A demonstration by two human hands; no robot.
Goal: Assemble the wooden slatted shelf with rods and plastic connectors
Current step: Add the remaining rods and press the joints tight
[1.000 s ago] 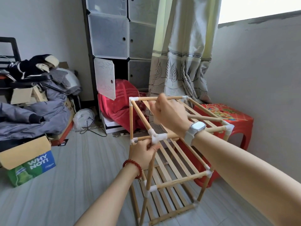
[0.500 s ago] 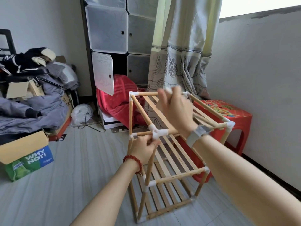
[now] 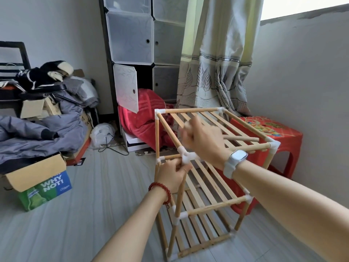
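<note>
The wooden slatted shelf (image 3: 213,205) stands on the floor, its rods joined by white plastic connectors. My left hand (image 3: 171,174) grips the near upright rod just under the top front connector (image 3: 186,156). Blurred, my right hand (image 3: 204,138) hovers over the top slats (image 3: 226,125), fingers curled round a loose wooden rod (image 3: 243,138). That rod pokes out to the right, lying across the slats. A white watch sits on my right wrist and a red bead bracelet on my left.
A red plastic stool (image 3: 272,129) stands right behind the shelf against the wall. A cardboard box (image 3: 37,184) and a heap of clothes (image 3: 37,125) fill the left. Behind are a cube cabinet (image 3: 132,44), a red blanket (image 3: 143,118) and a curtain (image 3: 213,63).
My right hand, with the rod, rose toward the far top rail, then dropped back lower over the slats. My left hand kept its grip at the near corner.
</note>
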